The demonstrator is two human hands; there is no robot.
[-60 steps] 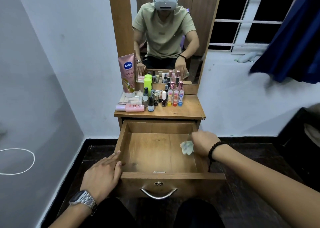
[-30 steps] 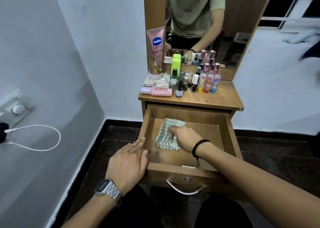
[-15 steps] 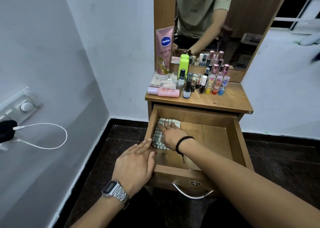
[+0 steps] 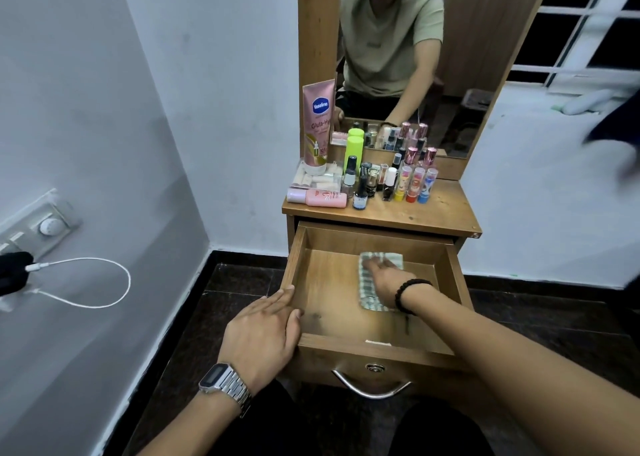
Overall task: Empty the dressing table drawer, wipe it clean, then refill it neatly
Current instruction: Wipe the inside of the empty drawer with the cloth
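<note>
Dim indoor light, wide-angle edge bending, motion blur at right.

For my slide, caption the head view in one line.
Right hand presses a checked cloth flat on the emptied drawer floor while the left hand steadies its side wall.

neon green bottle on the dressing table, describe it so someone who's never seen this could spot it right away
Start at the wooden dressing table top below the mirror. At its back left, a tall pink Vaseline tube stands upright; the neon green bottle stands just to its right. It is the only bright green thing there, and taller than the small nail polish bottles in front.
</note>
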